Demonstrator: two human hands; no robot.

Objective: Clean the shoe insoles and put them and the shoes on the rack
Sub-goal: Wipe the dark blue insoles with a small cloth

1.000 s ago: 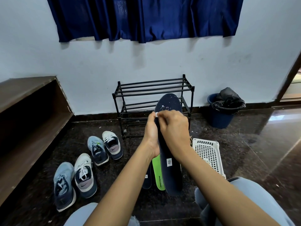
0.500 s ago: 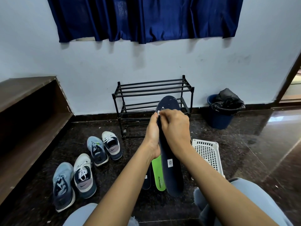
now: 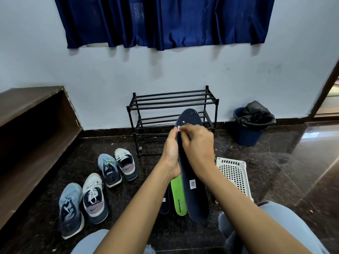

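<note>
Left hand (image 3: 171, 153) and right hand (image 3: 199, 145) around the navy insole (image 3: 195, 200)

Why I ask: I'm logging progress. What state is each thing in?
navy insole: held up, toe speckled white
left hand: holds the navy insole
right hand: pinches a white scrap at its edge
green insole: flat on the floor
four sneakers: on the floor, unracked

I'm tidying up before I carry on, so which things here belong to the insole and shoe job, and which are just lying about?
Job: held dark blue insole in left hand; small white piece pinched by right hand; green insole; second dark insole; four shoes; black rack.
Lying about: white basket; blue bin; blue curtain; wooden bench.
</note>
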